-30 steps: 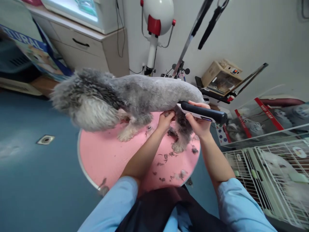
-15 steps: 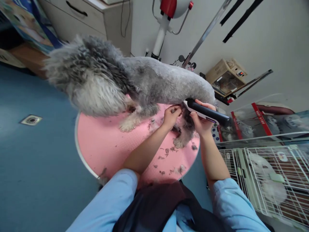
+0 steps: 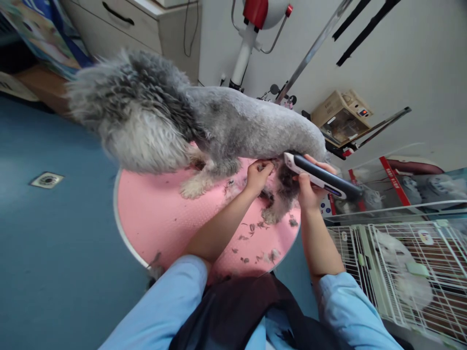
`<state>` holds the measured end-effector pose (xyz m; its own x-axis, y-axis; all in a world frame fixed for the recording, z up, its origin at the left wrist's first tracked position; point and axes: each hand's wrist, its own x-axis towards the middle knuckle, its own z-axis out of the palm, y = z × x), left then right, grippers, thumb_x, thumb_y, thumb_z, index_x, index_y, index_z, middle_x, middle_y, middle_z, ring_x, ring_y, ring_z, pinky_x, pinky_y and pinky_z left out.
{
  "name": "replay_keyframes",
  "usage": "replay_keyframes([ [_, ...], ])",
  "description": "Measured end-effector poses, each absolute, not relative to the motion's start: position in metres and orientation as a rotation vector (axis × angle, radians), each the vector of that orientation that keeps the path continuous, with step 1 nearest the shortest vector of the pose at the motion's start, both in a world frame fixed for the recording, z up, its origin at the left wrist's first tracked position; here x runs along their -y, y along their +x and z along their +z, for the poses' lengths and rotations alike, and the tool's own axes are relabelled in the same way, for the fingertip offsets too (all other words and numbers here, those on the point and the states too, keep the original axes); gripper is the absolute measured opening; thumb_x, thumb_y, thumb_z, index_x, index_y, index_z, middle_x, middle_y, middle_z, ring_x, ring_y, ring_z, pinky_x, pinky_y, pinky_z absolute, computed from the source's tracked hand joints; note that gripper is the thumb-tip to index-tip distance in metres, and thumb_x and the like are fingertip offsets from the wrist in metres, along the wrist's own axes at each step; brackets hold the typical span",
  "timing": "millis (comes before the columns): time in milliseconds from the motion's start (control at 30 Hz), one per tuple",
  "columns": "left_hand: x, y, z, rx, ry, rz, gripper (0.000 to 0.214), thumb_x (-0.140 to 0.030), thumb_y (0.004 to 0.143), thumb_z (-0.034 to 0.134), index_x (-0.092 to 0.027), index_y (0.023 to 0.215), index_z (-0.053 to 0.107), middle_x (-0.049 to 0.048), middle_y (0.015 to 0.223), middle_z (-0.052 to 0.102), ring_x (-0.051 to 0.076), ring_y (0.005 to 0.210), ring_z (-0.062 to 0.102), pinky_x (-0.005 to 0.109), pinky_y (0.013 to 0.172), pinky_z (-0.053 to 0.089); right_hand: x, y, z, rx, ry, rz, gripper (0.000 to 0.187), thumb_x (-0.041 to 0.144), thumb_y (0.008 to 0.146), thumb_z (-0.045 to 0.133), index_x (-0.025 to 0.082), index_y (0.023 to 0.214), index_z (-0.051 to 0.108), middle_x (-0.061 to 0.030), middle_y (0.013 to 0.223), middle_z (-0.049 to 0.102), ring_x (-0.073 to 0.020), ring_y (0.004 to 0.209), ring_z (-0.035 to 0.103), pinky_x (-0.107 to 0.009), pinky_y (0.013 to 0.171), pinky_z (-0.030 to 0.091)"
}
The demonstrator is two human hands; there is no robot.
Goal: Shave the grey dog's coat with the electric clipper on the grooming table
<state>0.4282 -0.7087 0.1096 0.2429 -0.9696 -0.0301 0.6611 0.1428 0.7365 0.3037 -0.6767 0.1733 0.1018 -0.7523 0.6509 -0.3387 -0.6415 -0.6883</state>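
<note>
A grey dog (image 3: 251, 116) stands on a round pink table (image 3: 156, 218), its head end to the left. Its body coat is cropped short, while head and chest are long and fluffy. My right hand (image 3: 312, 187) is wrapped round a black and white hair clipper (image 3: 324, 176), whose head end is by the top of the near hind leg (image 3: 284, 189). Just left of that leg, under the belly, my left hand (image 3: 259, 176) is closed with fingers curled; what they pinch is hidden. Loose hair clippings (image 3: 251, 228) lie below.
Behind the dog rise a white and red stand (image 3: 244, 53) and a slanting metal pole (image 3: 314, 51). A white wire cage (image 3: 438, 272) with a white animal inside is at lower right. A drawer cabinet (image 3: 146, 29) stands back left, above a floor drain (image 3: 47, 180).
The hair clipper in my right hand has shifted slightly right and down, its head farther from the belly edge. My left hand and the dog have hardly moved.
</note>
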Motion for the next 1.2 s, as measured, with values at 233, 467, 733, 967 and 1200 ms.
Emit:
replay_keyframes([
  [233,0.708,0.434,0.12,0.493,0.656,-1.464,0.009,-0.019,0.065,0.076,-0.016,0.072,0.073,0.0025,0.079,0.073,0.014,0.076,0.061,0.026,0.075,0.044,0.678,0.308,0.18,-1.022,-2.184,-1.811,0.048,0.05,0.083,0.074,0.028,0.117,0.047,-0.008,0.122,0.067,-0.0297,0.114,0.07,-0.06,0.1,0.056],
  [467,0.719,0.417,0.121,0.329,0.508,-1.548,0.011,-0.015,0.068,0.075,-0.015,0.067,0.064,-0.002,0.066,0.061,0.009,0.062,0.054,0.024,0.066,0.04,0.68,0.308,0.174,-1.014,-2.275,-1.76,0.046,0.045,0.085,0.074,0.028,0.117,0.047,-0.0085,0.125,0.066,-0.0298,0.121,0.067,-0.059,0.105,0.052],
  [733,0.715,0.416,0.115,0.577,0.678,-1.264,0.02,-0.01,0.08,0.06,-0.016,0.061,0.061,-0.0036,0.059,0.055,0.009,0.058,0.046,0.023,0.062,0.035,0.68,0.312,0.165,-1.019,-2.272,-1.705,0.045,0.041,0.085,0.075,0.029,0.119,0.048,-0.0079,0.127,0.065,-0.0285,0.126,0.063,-0.057,0.112,0.045],
  [967,0.711,0.425,0.108,0.674,0.83,-1.053,0.024,-0.004,0.078,0.061,-0.018,0.058,0.062,-0.003,0.058,0.057,0.011,0.058,0.046,0.024,0.063,0.036,0.673,0.312,0.163,-0.988,-2.114,-1.475,0.047,0.037,0.079,0.082,0.028,0.116,0.054,-0.0063,0.128,0.067,-0.025,0.124,0.065,-0.051,0.115,0.046],
  [1200,0.715,0.43,0.102,0.587,0.819,-1.169,0.016,-0.013,0.081,0.064,-0.018,0.067,0.068,0.003,0.073,0.071,0.015,0.074,0.064,0.027,0.076,0.047,0.638,0.276,0.202,-0.924,-1.65,-1.671,0.053,0.045,0.072,0.086,0.031,0.11,0.053,-0.0041,0.126,0.071,-0.0191,0.087,0.076,-0.029,0.061,0.063],
])
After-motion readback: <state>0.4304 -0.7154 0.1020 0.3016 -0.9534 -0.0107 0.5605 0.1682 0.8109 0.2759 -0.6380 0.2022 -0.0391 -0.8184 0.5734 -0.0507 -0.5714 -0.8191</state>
